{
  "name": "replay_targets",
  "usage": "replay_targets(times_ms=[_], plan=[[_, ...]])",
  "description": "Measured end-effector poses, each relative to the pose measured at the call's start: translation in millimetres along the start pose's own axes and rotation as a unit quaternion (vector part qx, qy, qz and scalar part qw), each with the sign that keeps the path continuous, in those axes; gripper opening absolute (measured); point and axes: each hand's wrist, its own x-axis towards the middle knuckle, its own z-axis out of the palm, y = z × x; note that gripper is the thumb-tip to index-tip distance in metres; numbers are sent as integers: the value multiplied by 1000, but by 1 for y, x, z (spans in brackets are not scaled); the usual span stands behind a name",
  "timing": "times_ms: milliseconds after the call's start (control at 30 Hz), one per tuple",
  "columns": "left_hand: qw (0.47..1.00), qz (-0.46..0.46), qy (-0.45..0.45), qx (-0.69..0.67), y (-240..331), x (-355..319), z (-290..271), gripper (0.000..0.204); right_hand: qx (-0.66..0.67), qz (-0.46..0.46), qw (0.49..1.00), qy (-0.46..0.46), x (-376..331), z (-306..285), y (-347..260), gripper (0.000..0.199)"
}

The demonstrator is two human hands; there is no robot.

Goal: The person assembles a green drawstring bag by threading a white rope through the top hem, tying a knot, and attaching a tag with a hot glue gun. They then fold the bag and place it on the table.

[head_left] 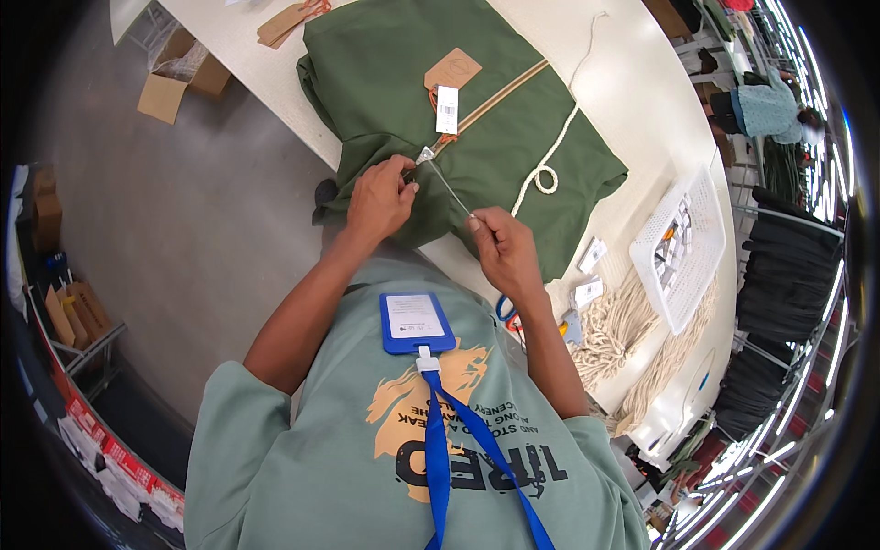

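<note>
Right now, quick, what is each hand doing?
Left hand: fingers pinched shut on the green garment.
Right hand: fingers pinched shut on a thin clear plastic strand.

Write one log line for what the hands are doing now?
left hand: pinching green garment edge | right hand: pulling thin clear strand | tags: on garment | white cord: on garment

a brown card tag [452, 69] and a white label [446, 109] are seen on the green garment [403, 82]; a blue badge holder [415, 322] is worn on the chest.
</note>
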Motion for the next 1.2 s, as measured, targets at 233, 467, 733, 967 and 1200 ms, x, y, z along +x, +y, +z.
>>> replay_targets(times_ms=[233, 467, 733, 967, 1200], plan=[[982, 160, 2, 96, -1, 11, -6, 18, 39, 50, 997, 50, -6, -13, 6, 12], [998, 50, -36, 7, 0, 12, 0, 16, 42, 70, 994, 69, -8, -24, 12, 10], [983, 12, -75, 169, 29, 26, 3, 25, -2, 42, 996, 77, -12, -18, 5, 7], [998, -48, -30, -14, 9, 19, 0, 29, -24, -25, 997, 66, -6, -26, 9, 5], [983, -158, -79, -40, -12, 9, -15, 28, -113, -43, 992, 19, 4, -25, 17, 5]])
